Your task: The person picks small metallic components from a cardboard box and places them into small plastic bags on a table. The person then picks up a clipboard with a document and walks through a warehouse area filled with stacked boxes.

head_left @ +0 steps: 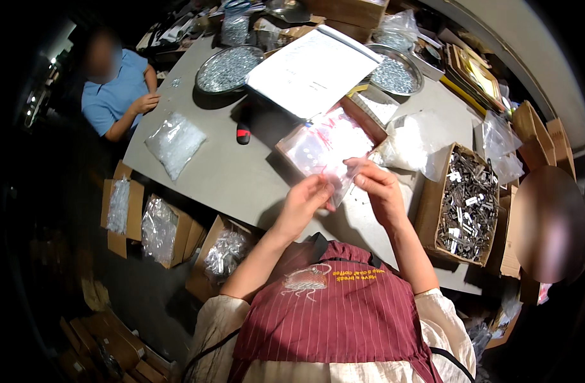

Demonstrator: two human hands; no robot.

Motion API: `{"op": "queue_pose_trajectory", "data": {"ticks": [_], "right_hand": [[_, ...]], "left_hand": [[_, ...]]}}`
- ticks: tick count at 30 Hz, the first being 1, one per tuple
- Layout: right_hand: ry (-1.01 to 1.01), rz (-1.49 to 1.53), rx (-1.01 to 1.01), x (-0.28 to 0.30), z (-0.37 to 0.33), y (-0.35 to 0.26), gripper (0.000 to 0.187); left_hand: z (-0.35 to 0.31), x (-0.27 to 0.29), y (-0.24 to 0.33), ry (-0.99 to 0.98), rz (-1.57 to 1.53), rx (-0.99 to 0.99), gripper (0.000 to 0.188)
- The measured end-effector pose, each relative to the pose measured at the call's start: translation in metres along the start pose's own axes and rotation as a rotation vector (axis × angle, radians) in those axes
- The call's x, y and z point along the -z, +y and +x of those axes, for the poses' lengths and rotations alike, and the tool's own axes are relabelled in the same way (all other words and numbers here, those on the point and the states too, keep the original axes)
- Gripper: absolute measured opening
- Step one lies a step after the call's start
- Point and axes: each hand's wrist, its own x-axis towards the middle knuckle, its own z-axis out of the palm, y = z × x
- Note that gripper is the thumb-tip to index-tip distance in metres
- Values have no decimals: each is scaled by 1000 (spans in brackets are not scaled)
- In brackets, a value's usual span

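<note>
Between my two hands is a small clear plastic bag (341,181), held up over the near part of the table. My left hand (308,199) pinches its left side, fingers bent round it. On the other side, my right hand (376,182) grips the upper edge between thumb and fingers. Whether anything lies inside the bag is too small to tell. Just beyond my hands, a box (324,142) holds a pile of clear bags with red strips along them. A few tiny dark bits lie on the table close to my right hand.
A carton of metal parts (468,204) stands at the right. Round trays of small shiny pieces (228,69) flank a paper pad (313,70). A filled clear bag (175,143) and a red-black tool (243,134) lie leftward. A person in blue (117,89) sits at the far left.
</note>
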Motion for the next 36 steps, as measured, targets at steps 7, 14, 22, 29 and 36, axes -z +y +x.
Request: {"op": "queue_pose_trajectory", "data": {"ticks": [7, 14, 22, 29, 36], "right_hand": [[377, -1163, 103, 74, -33, 36, 39], [222, -1626, -49, 103, -60, 90, 21], [-148, -1797, 289, 86, -36, 89, 22], [-48, -1358, 180, 78, -40, 69, 20], [-132, -1039, 596, 20, -47, 1, 19]], "left_hand": [[-6, 11, -13, 182, 361, -209, 24], [-21, 26, -23, 272, 871, -313, 25], [-33, 14, -7, 274, 971, -150, 9], [-25, 10, -30, 173, 900, -385, 9], [-26, -13, -31, 18, 1146, -404, 23]]}}
